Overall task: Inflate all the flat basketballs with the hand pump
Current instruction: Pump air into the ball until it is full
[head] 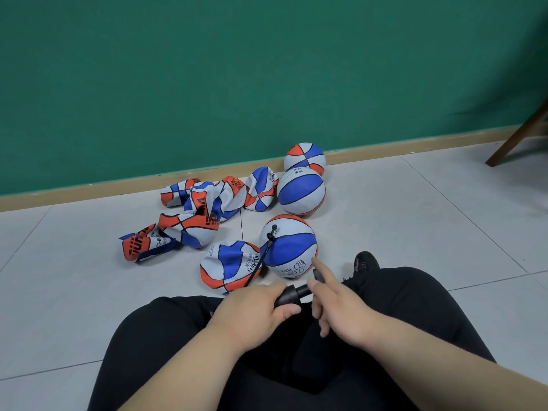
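Observation:
A black hand pump (pixel 292 294) lies across my lap. My left hand (pixel 252 310) grips its barrel. My right hand (pixel 338 307) is at the pump's handle end with the forefinger pointing out; the handle is mostly hidden behind it. The pump's black hose (pixel 262 256) runs up to the valve of a round red, white and blue basketball (pixel 289 246) just in front of my knees. Beside it on the left lies a flat ball (pixel 228 266). Several more flat balls (pixel 201 209) are heaped farther back.
Two inflated balls (pixel 301 191) (pixel 304 157) stand near the green wall's wooden skirting (pixel 89 188). A wooden furniture leg (pixel 516 137) slants at the far right. My black shoe (pixel 366 261) rests on the grey tiled floor (pixel 430 218) right of the ball.

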